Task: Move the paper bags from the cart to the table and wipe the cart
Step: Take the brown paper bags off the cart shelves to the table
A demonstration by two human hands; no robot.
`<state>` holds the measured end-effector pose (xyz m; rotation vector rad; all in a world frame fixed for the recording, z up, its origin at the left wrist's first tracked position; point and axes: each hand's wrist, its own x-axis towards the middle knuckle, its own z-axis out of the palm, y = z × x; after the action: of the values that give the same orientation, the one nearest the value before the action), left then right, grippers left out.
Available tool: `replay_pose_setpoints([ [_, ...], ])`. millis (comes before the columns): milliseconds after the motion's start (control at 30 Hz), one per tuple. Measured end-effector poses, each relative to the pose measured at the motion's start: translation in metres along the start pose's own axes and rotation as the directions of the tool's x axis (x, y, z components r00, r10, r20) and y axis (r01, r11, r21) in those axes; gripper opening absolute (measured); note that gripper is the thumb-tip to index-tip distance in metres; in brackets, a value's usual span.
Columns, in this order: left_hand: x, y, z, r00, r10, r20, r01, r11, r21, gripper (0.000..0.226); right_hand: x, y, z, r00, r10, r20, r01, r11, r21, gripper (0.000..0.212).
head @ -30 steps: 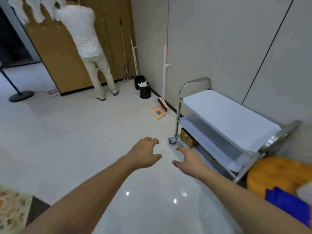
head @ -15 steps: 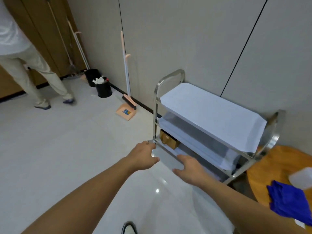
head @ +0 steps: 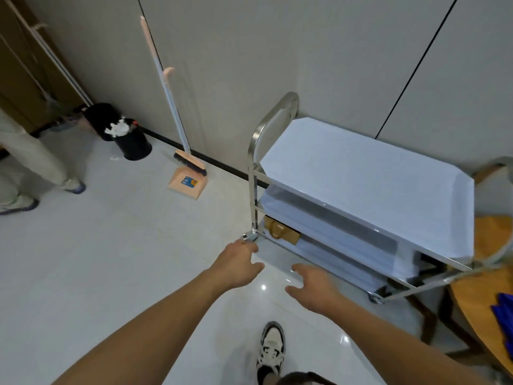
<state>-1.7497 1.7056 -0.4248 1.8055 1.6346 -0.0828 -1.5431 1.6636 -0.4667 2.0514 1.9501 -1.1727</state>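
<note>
A steel cart point(head: 253, 173) with three white-lined shelves stands against the wall at the right. A brown paper bag point(head: 281, 233) lies on its lowest shelf, at the left end, mostly hidden under the middle shelf. My left hand point(head: 238, 263) reaches toward the cart's lower left corner with loosely curled fingers and holds nothing. My right hand point(head: 312, 285) is held out beside it, fingers spread and empty, just in front of the lowest shelf. A round wooden table point(head: 483, 295) sits at the right edge with a blue cloth point(head: 503, 309) on it.
A broom and peach dustpan point(head: 186, 183) lean on the wall left of the cart. Two black bins point(head: 132, 141) stand further left. Another person's legs point(head: 33, 165) are at the left edge. My shoe point(head: 271, 347) is on the glossy floor below my hands.
The view has swung right and down toward the cart. Both hands have come closer to the cart's lowest shelf. The other person has slid to the left edge.
</note>
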Motion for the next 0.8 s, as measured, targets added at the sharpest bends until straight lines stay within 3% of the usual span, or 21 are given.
replay_pose_setpoints([
  [100, 0.045, -0.010, -0.007, 0.999, -0.002, -0.039, 0.001, 0.999, -0.035, 0.044, 0.054, -0.006, 0.004, 0.999, 0.029, 0.032, -0.031, 0.999, 0.041, 0.064],
  [367, 0.186, -0.063, 0.030, 0.999, 0.005, 0.047, -0.003, 0.998, -0.057, 0.045, 0.194, 0.004, 0.048, 0.980, 0.162, 0.112, -0.178, 0.973, 0.146, 0.065],
  [533, 0.285, -0.119, 0.094, 0.998, 0.007, 0.059, -0.004, 0.999, -0.052, 0.043, 0.291, 0.037, 0.108, 0.973, 0.221, 0.072, -0.230, 0.959, 0.168, 0.061],
  [800, 0.430, -0.211, 0.218, 0.997, 0.065, 0.035, -0.058, 0.984, -0.168, 0.044, 0.439, 0.097, 0.210, 0.977, 0.174, -0.120, -0.174, 0.985, 0.009, 0.060],
])
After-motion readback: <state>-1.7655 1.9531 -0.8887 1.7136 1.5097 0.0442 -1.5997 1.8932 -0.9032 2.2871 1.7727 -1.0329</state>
